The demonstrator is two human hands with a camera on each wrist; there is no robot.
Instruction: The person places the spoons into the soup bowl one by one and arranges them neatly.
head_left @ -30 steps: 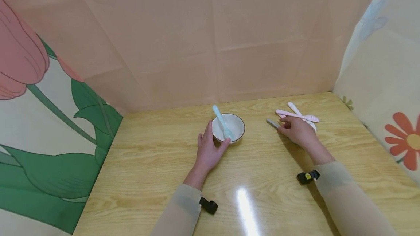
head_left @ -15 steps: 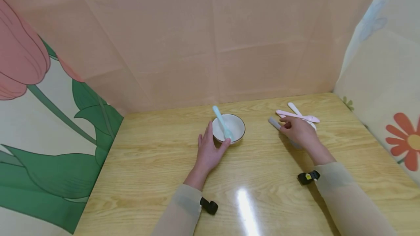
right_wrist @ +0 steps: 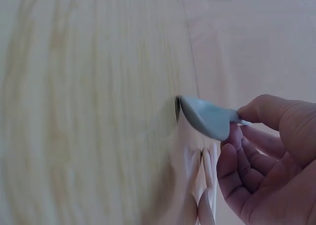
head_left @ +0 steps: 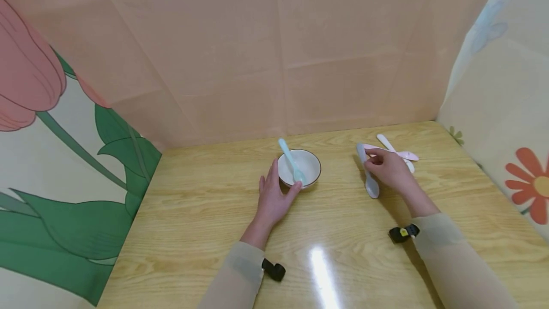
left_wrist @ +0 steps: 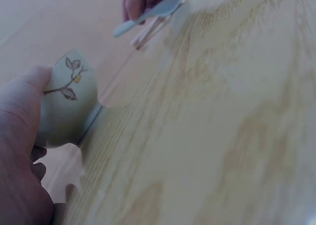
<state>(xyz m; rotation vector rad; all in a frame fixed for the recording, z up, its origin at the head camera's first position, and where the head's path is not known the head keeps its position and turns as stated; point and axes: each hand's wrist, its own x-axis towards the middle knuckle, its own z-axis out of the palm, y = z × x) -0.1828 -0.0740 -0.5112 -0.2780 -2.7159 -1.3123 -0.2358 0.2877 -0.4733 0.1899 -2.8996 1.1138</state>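
Observation:
In the head view my left hand holds a white bowl with a dark rim, thumb on the near edge and fingers along its left side. The left wrist view shows a leafy branch painted on the bowl. A light blue spoon leans in the bowl, its handle over the far rim. My right hand pinches the handle of a grey-blue spoon, its bowl end pointing toward me. In the right wrist view this spoon is held just above the wood, between thumb and fingers.
Behind the right hand a pink spoon lies across a white spoon, both partly covered by the hand. The wooden table meets a pinkish cloth backdrop at its far edge. Printed flower panels flank both sides.
The grey-blue spoon has turned in my right fingers, its bowl end coming out from under the hand toward me. The left hand and white bowl have hardly moved.

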